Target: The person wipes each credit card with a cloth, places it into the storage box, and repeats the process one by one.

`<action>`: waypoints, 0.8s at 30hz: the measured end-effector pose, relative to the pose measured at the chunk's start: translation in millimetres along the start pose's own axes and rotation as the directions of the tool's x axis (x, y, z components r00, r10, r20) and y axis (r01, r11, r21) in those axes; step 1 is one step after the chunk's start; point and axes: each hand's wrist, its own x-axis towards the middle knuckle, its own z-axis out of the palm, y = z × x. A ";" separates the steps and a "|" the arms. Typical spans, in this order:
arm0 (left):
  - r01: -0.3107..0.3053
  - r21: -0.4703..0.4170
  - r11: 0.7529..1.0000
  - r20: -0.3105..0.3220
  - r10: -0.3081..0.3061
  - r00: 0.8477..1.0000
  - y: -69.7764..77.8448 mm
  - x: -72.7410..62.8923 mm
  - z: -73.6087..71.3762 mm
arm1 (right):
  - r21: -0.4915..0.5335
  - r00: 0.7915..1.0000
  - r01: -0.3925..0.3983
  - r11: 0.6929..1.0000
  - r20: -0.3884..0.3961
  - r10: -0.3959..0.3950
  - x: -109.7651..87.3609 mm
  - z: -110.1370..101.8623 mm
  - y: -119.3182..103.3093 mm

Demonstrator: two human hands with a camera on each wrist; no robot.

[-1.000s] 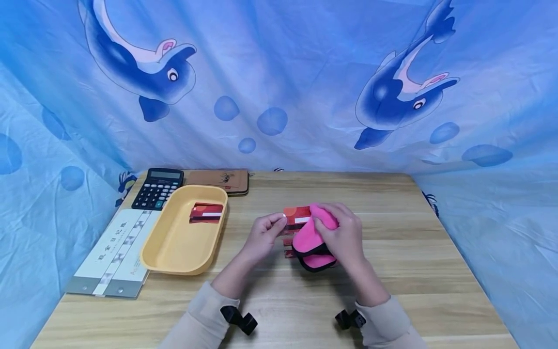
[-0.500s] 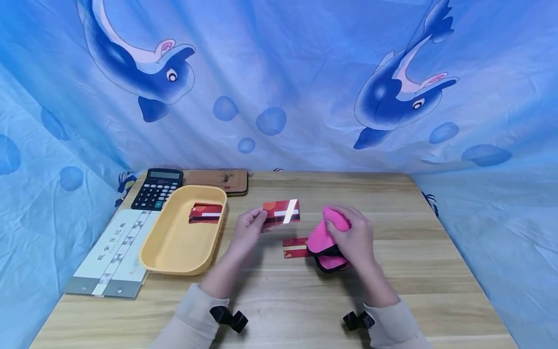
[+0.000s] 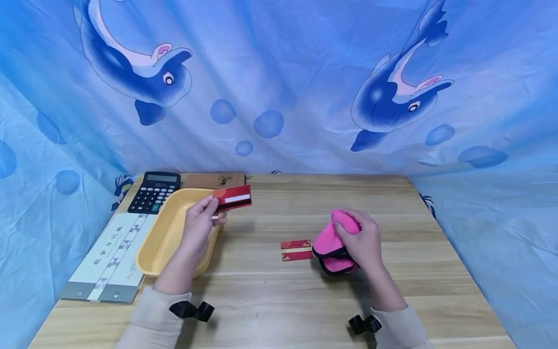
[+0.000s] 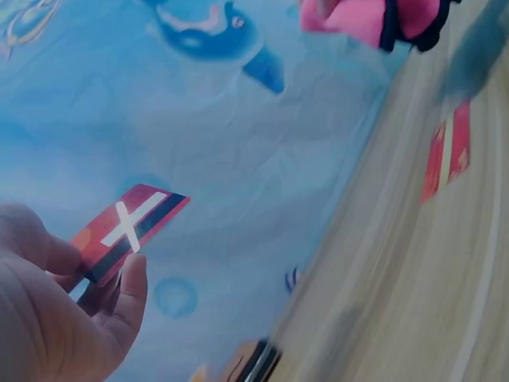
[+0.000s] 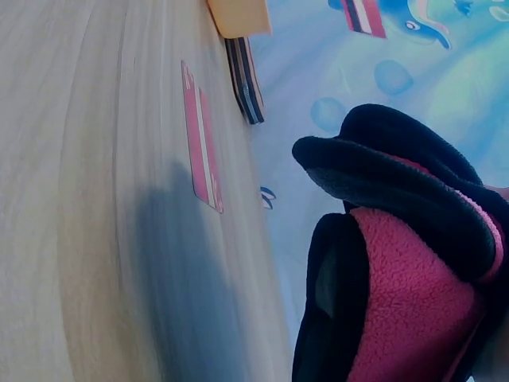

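Observation:
My left hand (image 3: 198,225) pinches a red card (image 3: 233,198) with a white strip and a dark stripe, above the right rim of the yellow tray (image 3: 146,259). In the left wrist view the thumb and fingers grip that card (image 4: 131,231) at one end. My right hand (image 3: 362,237) holds a pink fabric piece with black edging (image 3: 329,242), folded in layers, over the table's right half. The right wrist view shows its black-edged layers (image 5: 406,286) close up. On the table just left of the pink piece lies another red card (image 3: 296,245) with a pale band.
A black calculator (image 3: 152,194) and a white-and-grey folder (image 3: 106,261) lie left of the tray. Behind the tray is a brown wallet (image 3: 205,180). A blue dolphin-print curtain (image 3: 279,87) hangs behind the wooden table (image 3: 279,310).
The left hand has drawn its red card away from the pink piece and carried it left to the tray. The right hand has shifted slightly right with the pink piece, uncovering the card on the table.

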 end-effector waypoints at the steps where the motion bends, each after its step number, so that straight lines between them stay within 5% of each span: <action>1: -0.008 0.006 1.000 -0.023 0.008 1.000 -0.2 2.1 -5.0 | -0.002 1.000 -0.002 1.000 0.002 0.002 0.3 0.1 0.9; 7: -0.035 -0.051 0.998 -0.157 0.027 0.987 -6.1 16.4 -30.7 | 0.002 0.999 -0.042 0.999 0.008 0.042 1.1 -2.5 2.9; 13: -0.026 -0.098 0.995 -0.223 0.003 0.975 -12.9 27.7 -55.4 | -0.001 0.998 -0.067 0.998 0.014 0.067 0.2 -2.6 3.9; 19: 0.047 0.039 0.998 -0.233 -0.036 0.972 -19.6 39.0 -76.4 | 0.005 0.998 -0.068 0.998 0.020 0.068 1.1 -1.2 3.0; 24: 0.067 0.206 0.976 -0.151 -0.036 0.988 -30.8 48.4 -88.2 | 0.013 0.997 -0.070 0.997 0.018 0.069 2.7 -1.0 0.4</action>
